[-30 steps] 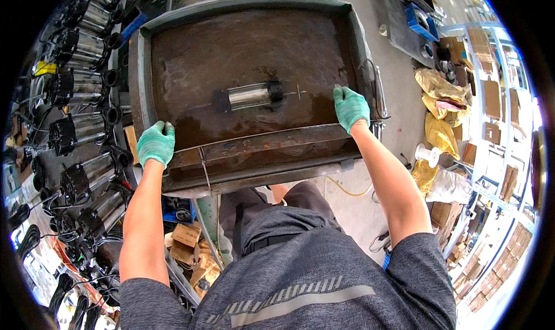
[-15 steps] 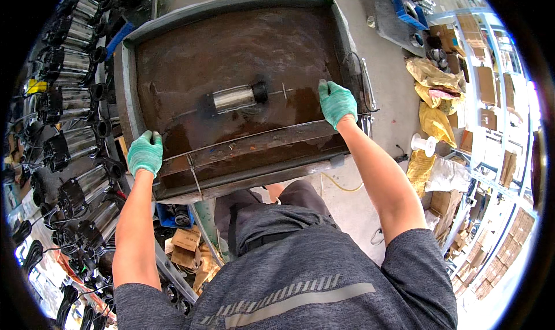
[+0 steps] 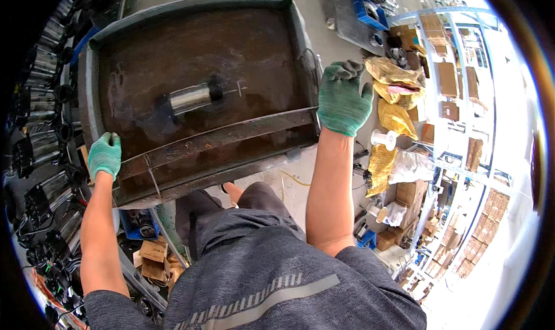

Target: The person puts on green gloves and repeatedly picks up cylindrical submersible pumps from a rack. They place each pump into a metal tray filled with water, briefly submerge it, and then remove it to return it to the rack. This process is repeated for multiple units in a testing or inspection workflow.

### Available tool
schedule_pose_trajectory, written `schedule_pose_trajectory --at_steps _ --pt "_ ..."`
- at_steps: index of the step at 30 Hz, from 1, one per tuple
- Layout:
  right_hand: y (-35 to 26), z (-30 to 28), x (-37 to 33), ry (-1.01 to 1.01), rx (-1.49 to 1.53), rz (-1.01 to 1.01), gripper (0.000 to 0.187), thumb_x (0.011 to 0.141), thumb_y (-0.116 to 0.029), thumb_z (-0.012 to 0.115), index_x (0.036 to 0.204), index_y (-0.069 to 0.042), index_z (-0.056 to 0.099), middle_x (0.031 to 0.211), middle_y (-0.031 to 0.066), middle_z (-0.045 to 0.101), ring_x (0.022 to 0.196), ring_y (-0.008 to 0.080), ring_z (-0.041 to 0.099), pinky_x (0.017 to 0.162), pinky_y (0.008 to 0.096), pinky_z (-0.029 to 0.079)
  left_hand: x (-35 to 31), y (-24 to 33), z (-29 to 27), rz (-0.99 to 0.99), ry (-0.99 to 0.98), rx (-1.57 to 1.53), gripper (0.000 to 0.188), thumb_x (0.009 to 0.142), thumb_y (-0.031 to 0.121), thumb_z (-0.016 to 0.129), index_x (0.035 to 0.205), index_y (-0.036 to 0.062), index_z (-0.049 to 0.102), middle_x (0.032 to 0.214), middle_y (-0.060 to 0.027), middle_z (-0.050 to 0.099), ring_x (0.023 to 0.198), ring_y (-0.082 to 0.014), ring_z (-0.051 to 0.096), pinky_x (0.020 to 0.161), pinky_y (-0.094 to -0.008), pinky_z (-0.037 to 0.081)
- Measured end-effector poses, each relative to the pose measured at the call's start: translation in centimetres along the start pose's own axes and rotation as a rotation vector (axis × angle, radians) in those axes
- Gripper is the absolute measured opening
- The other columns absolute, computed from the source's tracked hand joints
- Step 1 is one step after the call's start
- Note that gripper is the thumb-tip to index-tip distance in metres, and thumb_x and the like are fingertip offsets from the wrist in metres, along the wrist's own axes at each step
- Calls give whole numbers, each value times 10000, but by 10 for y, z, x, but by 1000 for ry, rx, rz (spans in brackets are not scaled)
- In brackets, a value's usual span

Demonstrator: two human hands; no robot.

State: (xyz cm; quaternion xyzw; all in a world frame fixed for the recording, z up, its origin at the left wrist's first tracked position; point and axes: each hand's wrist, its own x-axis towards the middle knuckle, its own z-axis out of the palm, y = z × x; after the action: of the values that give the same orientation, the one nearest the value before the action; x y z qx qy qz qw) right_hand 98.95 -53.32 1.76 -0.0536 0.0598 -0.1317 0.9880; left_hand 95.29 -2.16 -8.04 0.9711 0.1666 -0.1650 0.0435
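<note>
A rectangular metal tank with murky brown liquid stands in front of me. In the liquid lies a silver cylinder with black ends, tilted up to the right, with a thin rod and small crosspiece at its right end. My left hand, in a green knit glove, is closed on the tank's left rim near the front corner; some of its fingers are hidden. My right hand, gloved alike with dark fingertips, is raised beside the tank's right wall. Its fingers are slightly bent, the thumb stands apart, and nothing shows in it.
A flat bar crosses the tank near its front. Rows of similar silver-and-black cylinders line the left. To the right are yellow sacks, a white spool and shelving with cardboard boxes. A blue crate sits farther back.
My right hand has left the area over the tank's right side and risen outside its right wall. My left hand stays at the left rim. The whole view has shifted, moving the tank leftward.
</note>
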Motion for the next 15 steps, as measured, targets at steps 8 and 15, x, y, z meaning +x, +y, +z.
schedule_pose_trajectory --at_steps 8,15 --pt "-4 41 -17 -71 45 -30 582 1073 -492 334 1056 -7 656 1029 128 606 892 256 521 827 400 480 2 -3 2 24 -5 -31 426 1036 411 511 1217 83 714 1175 -203 713 1097 -434 657 920 -509 529" --pt "1 -54 1 7 -1426 -220 427 1072 -403 505 966 -44 709 880 135 703 785 301 600 755 418 501 2 -3 2 66 54 -7 440 1024 429 512 1206 91 726 1187 -219 706 1112 -439 654 947 -515 523"
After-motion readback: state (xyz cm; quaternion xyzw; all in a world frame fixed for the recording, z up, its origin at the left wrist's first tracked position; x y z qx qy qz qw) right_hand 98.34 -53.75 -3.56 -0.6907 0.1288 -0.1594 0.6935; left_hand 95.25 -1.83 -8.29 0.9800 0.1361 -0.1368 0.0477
